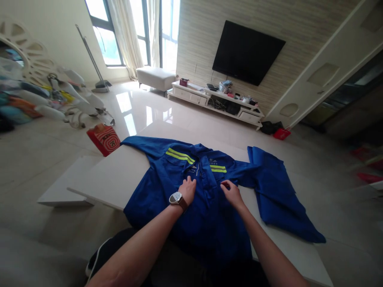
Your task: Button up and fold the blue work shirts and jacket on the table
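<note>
A blue work jacket (167, 191) with yellow-green reflective stripes lies spread on a white table, its front facing up and its collar at the far side. The front opening is partly apart near the collar, where a pale label shows. My left hand (188, 190), with a watch on the wrist, rests over the left front panel, fingers stretched out and slightly apart. Over the other panel, my right hand (232, 194) is curled with thumb and forefinger drawn together; whether cloth is between them is hidden. Folded blue cloth (275, 191) lies to the right, touching the jacket's sleeve.
The white table (110, 179) runs diagonally under the clothes. Beyond its far left edge stands a red paper bag (104, 139) on the floor. Lower at the left is a white bench-like surface (68, 183). A TV cabinet (215, 101) stands along the far wall.
</note>
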Demonstrator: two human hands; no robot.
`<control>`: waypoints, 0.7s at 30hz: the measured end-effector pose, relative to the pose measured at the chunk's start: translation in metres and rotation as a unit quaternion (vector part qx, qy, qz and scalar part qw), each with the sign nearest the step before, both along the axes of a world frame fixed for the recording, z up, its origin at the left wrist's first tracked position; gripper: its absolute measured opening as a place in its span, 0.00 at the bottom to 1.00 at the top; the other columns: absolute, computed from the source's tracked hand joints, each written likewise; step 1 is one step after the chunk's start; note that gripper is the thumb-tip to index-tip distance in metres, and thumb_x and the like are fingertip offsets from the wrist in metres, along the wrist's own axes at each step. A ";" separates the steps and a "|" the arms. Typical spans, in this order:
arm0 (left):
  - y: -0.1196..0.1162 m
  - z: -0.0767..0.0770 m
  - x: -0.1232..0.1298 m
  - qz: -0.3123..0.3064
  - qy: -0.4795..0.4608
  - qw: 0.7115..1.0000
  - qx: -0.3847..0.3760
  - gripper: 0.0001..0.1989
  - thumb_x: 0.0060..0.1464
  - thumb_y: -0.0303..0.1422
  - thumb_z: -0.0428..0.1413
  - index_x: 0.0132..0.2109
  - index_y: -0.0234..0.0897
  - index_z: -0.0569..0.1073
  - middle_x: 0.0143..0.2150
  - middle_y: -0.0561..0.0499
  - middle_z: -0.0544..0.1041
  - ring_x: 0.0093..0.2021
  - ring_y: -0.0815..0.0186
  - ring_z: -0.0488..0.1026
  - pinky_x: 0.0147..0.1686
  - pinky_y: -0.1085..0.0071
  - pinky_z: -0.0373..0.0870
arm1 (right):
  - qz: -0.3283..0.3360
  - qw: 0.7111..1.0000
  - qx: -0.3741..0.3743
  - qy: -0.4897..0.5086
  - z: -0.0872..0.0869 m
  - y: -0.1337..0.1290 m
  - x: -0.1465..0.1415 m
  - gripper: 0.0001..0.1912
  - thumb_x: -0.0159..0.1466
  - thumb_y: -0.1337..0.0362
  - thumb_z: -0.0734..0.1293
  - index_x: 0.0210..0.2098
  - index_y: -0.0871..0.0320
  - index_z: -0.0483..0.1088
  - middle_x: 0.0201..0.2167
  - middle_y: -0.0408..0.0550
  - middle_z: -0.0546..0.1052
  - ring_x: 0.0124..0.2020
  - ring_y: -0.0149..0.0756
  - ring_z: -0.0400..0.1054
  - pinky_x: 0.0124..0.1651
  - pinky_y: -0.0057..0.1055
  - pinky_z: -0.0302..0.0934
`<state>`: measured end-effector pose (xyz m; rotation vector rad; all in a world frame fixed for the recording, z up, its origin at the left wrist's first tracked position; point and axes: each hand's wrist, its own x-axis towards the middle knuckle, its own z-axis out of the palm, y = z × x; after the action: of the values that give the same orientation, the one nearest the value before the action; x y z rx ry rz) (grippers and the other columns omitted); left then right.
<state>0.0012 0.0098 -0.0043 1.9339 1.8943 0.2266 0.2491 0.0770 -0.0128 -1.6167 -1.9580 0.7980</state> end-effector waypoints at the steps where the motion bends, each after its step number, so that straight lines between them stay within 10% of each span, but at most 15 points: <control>1: -0.002 -0.001 0.002 -0.023 -0.014 1.000 0.004 0.18 0.59 0.18 0.45 0.51 0.37 0.71 0.54 0.36 0.69 0.50 0.52 0.72 0.43 0.61 0.73 | -0.020 1.000 -0.011 0.004 0.002 0.018 -0.010 0.13 0.65 0.56 0.63 0.40 0.58 0.73 0.42 0.53 0.80 0.45 0.42 0.73 0.53 0.37 0.66; 5: -0.004 -0.001 0.008 -0.048 -0.050 0.997 -0.030 0.14 0.60 0.21 0.47 0.46 0.38 0.74 0.52 0.36 0.70 0.50 0.49 0.72 0.43 0.57 0.73 | -0.070 0.996 -0.064 0.003 0.007 0.095 -0.066 0.16 0.63 0.56 0.67 0.45 0.61 0.73 0.45 0.55 0.80 0.47 0.41 0.73 0.50 0.34 0.68; 12: 0.004 0.010 0.015 0.092 0.005 0.993 -0.067 0.17 0.62 0.25 0.47 0.49 0.33 0.79 0.53 0.29 0.69 0.48 0.50 0.74 0.37 0.61 0.74 | -0.126 0.989 -0.071 0.002 0.007 0.168 -0.130 0.13 0.51 0.63 0.75 0.34 0.62 0.77 0.29 0.49 0.80 0.31 0.39 0.74 0.35 0.30 0.68; 21: -0.008 0.004 0.028 0.026 0.087 0.988 -0.127 0.21 0.64 0.29 0.46 0.59 0.33 0.76 0.59 0.30 0.68 0.56 0.41 0.68 0.46 0.48 0.73 | -0.419 0.899 0.125 0.025 0.111 0.169 0.044 0.08 0.51 0.62 0.66 0.28 0.57 0.77 0.17 0.42 0.71 0.25 0.37 0.68 0.23 0.29 0.60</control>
<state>0.0295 0.0013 0.0000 1.7831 1.9746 -0.1685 0.2930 0.2458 0.0979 -1.9813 -1.0633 0.2195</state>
